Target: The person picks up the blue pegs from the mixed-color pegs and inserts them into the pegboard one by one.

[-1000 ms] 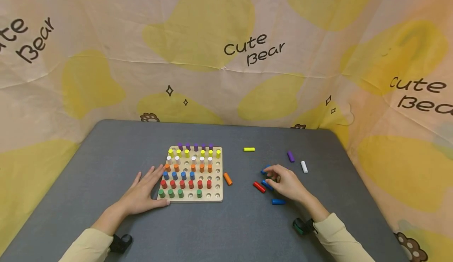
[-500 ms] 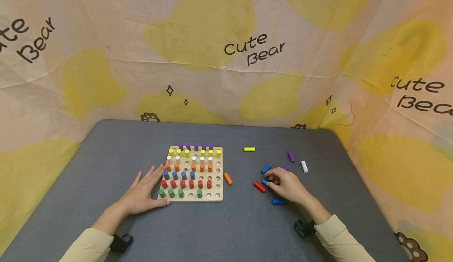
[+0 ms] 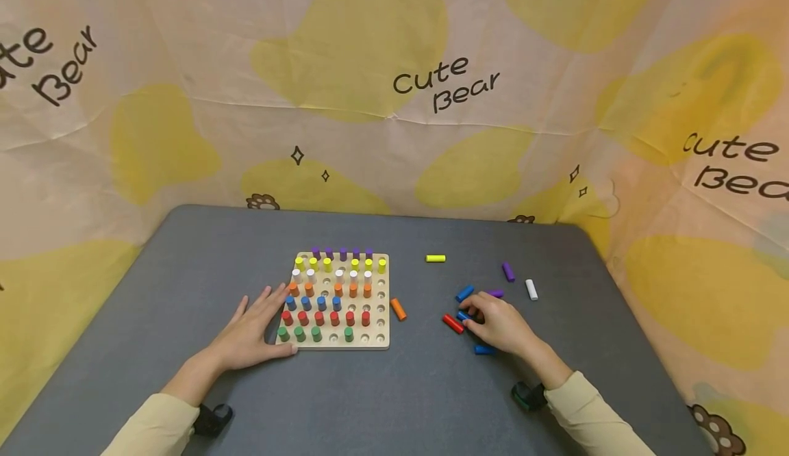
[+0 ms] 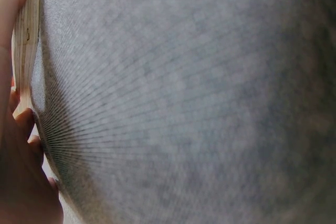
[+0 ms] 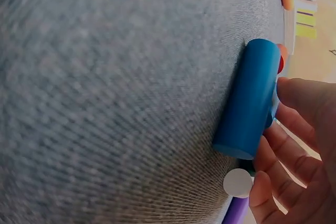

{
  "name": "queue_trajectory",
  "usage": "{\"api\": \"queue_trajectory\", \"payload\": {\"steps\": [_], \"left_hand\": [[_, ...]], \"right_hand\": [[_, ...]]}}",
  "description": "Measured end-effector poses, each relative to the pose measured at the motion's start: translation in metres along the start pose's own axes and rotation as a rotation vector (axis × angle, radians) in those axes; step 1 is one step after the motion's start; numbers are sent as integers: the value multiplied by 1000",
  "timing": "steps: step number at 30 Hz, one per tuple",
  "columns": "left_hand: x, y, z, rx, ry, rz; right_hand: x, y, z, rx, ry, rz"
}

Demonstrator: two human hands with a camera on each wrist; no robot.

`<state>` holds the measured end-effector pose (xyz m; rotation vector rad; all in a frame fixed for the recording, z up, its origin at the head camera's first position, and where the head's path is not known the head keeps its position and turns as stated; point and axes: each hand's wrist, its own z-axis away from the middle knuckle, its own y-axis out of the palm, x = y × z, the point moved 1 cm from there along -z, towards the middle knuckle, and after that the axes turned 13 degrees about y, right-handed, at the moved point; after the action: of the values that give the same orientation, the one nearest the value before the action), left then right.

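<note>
A wooden pegboard with coloured pegs in rows lies on the grey table. My left hand rests at its left side, fingers spread along the edge and thumb at the front corner. To the right, my right hand pinches a blue peg between thumb and fingers, close over the table. A red peg lies just left of it, and another blue peg beyond. In the right wrist view, a nearer blue peg fills the foreground, and a white peg's end shows by the curled fingers.
Loose pegs lie about: orange beside the board, yellow farther back, purple and white at the right. Another purple peg shows behind the right hand. A printed cloth hangs around the table.
My right hand has left the farther blue peg, which now lies uncovered, and come slightly nearer to pinch the blue peg beside the red one. My left hand has stayed in place.
</note>
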<state>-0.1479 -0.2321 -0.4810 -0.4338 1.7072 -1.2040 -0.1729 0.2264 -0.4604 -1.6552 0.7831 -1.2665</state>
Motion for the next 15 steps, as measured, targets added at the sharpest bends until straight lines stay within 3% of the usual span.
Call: {"api": "queue_trajectory", "payload": {"steps": [15], "left_hand": [[-1,-1,0,0,-5,-4]], "right_hand": [[-3,1,1,50,-3,-26]]}}
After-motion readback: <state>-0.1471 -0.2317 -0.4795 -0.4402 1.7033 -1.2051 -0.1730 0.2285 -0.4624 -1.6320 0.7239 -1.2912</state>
